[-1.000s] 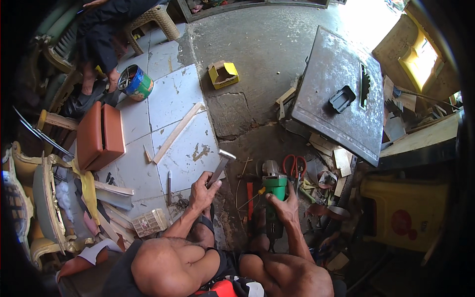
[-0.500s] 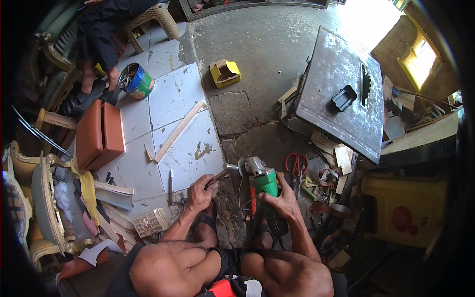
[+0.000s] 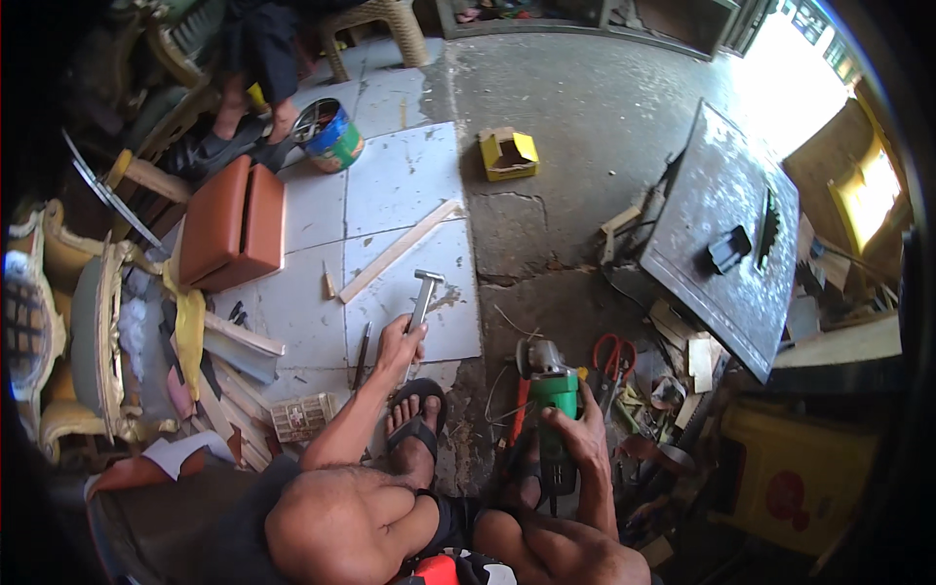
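Note:
My left hand [image 3: 401,347] is closed around the handle of a small metal hammer [image 3: 421,300], its T-shaped head pointing away from me over the white tiles. A green angle grinder [image 3: 554,392] is gripped in my right hand [image 3: 582,429], low in front of my right knee. The grinder's grey gear head and disc face away from me, a gap apart from the hammer. My sandalled left foot [image 3: 414,429] rests just below my left hand. Beside the grinder lie red-handled scissors [image 3: 614,357] and an orange-red tool [image 3: 520,405], partly hidden.
On the tiles are a wooden strip [image 3: 398,252], a brown padded block [image 3: 232,226] and a paint can [image 3: 330,136]. A yellow box [image 3: 509,156] sits farther off. At right stands a metal saw table [image 3: 717,244] with its blade showing. Another person's feet [image 3: 283,121] are at far left.
The hammer has moved away from the grinder's disc, and its head now points forward. The grinder is lower and nearer my right knee. My view has shifted, so the scene sits farther right.

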The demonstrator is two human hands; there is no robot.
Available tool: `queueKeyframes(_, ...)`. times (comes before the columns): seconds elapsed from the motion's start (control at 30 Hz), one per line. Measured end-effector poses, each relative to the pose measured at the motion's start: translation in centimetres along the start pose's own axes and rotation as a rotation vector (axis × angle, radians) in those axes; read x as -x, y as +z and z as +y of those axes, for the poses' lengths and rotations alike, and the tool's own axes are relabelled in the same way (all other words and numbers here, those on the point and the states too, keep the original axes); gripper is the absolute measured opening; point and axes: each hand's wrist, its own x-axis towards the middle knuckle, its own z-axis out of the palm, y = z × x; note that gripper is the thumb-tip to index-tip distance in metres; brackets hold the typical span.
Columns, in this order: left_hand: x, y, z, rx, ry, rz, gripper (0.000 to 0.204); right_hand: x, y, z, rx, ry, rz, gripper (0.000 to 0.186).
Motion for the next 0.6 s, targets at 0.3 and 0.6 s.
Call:
queueKeyframes(0.3, -6.9, -1.3, -5.0, -0.405, 0.342, 0.651, 0.049, -0.8, 1.4, 2.7, -0.108, 0.025, 0.009, 0.093)
queueKeyframes(0.6, 11.8, 9.4, 3.5, -0.362, 0.879, -0.505, 0.051, -5.4, 1.2, 4.0, -0.79, 0.127, -0.024, 0.049)
